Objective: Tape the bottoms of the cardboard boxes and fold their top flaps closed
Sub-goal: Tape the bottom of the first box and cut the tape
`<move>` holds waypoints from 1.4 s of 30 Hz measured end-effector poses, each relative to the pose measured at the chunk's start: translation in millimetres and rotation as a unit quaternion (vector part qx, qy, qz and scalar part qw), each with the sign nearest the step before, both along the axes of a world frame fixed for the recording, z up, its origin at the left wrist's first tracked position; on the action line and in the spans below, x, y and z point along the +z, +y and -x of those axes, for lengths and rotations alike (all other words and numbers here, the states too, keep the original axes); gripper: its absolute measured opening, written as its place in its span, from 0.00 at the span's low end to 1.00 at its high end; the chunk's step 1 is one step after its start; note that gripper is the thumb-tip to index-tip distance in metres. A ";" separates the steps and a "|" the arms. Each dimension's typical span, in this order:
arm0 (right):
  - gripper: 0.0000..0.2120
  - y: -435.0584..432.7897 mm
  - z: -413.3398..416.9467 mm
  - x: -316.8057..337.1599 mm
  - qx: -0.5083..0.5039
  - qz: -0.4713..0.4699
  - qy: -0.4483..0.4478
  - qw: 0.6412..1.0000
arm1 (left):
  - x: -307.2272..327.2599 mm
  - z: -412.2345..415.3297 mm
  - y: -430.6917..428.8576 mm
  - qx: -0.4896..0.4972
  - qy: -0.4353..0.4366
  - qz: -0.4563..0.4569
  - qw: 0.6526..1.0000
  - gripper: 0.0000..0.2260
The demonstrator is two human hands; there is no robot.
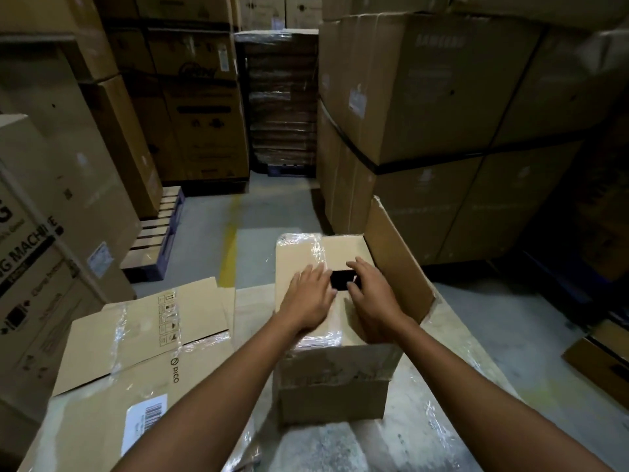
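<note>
Head view, dim storeroom. A brown cardboard box with strips of clear tape stands on a pale film-wrapped work surface, directly ahead of the person and under both hands. The left hand lies flat on the box's folded left top flap, fingers straight and together, pressing down. The right hand rests on the adjoining flap, its fingers lightly bent and its thumb and forefinger spread either side of a small dark gap left between the flaps. In this light it appears to press rather than pinch. The two hands lie just beside each other, meeting at the gap. One tall brown flap stands upright on the box's right side, beyond the right hand. A flattened, taped cardboard box lies to the left, near the left forearm. Large stacked cartons rise behind.
</note>
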State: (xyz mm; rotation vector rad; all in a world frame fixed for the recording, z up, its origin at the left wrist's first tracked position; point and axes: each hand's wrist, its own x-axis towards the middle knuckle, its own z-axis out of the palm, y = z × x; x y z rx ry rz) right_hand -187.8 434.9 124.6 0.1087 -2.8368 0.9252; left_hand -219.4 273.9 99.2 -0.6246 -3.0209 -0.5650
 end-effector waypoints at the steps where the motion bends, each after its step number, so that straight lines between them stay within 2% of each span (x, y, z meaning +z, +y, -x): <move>1: 0.21 -0.1 -3.8 9.3 -0.001 0.009 0.018 1.000 | -5.6 0.2 0.5 -0.004 0.004 0.026 1.000 0.25; 5: 0.17 4.8 -17.3 55.3 -0.010 -0.007 0.156 0.988 | -6.9 3.1 -1.3 -0.009 0.003 0.042 0.999 0.25; 7: 0.17 13.5 -17.9 77.4 -0.074 -0.028 0.205 0.976 | -7.7 -0.2 -3.8 -0.001 0.007 0.044 0.999 0.25; 8: 0.20 18.8 -16.5 85.4 -0.120 -0.038 0.181 0.975 | -7.2 -1.5 -5.9 0.006 0.005 0.043 0.999 0.24; 10: 0.28 29.3 -12.4 91.8 -0.201 -0.062 0.039 0.977 | -5.5 -4.1 -8.5 0.018 -0.003 0.038 0.999 0.24; 12: 0.28 32.5 -11.9 86.5 -0.197 -0.079 -0.099 0.972 | -2.6 -9.4 -9.4 0.024 -0.009 0.032 0.999 0.24; 13: 0.24 29.7 -13.3 84.5 -0.170 -0.080 -0.128 0.974 | -2.1 -12.4 -9.8 0.026 -0.011 0.031 0.999 0.25; 16: 0.19 10.1 -13.7 83.0 -0.105 -0.086 -0.131 0.982 | -3.3 -19.6 -13.0 0.039 -0.007 0.028 0.999 0.25; 20: 0.15 -34.4 -15.8 59.9 -0.014 -0.194 -0.147 0.970 | -2.9 -22.4 -32.3 0.043 0.023 0.027 0.998 0.26; 22: 0.16 -54.5 -23.7 35.5 -0.011 -0.246 -0.145 0.958 | -3.0 -25.9 -43.8 0.045 0.021 0.017 0.999 0.25; 24: 0.20 -67.0 -33.3 10.8 -0.012 -0.270 -0.129 0.954 | -6.3 -32.0 -51.8 0.094 0.016 0.025 0.995 0.25; 26: 0.23 -69.7 -40.3 -11.5 -0.003 -0.270 -0.094 0.958 | -8.3 -37.5 -54.4 0.166 -0.011 0.032 0.986 0.27; 28: 0.24 -68.0 -40.7 -23.9 -0.002 -0.252 -0.071 0.965 | -8.2 -38.1 -54.6 0.191 -0.040 0.027 0.980 0.28; 36: 0.27 -61.7 -17.5 -31.9 -0.042 -0.246 -0.095 0.964 | -6.3 -7.3 -46.8 0.127 -0.013 0.029 0.991 0.27; 42: 0.25 -47.0 6.4 -22.5 -0.008 -0.295 -0.054 0.954 | -8.1 7.5 -59.5 0.118 -0.003 0.034 0.992 0.27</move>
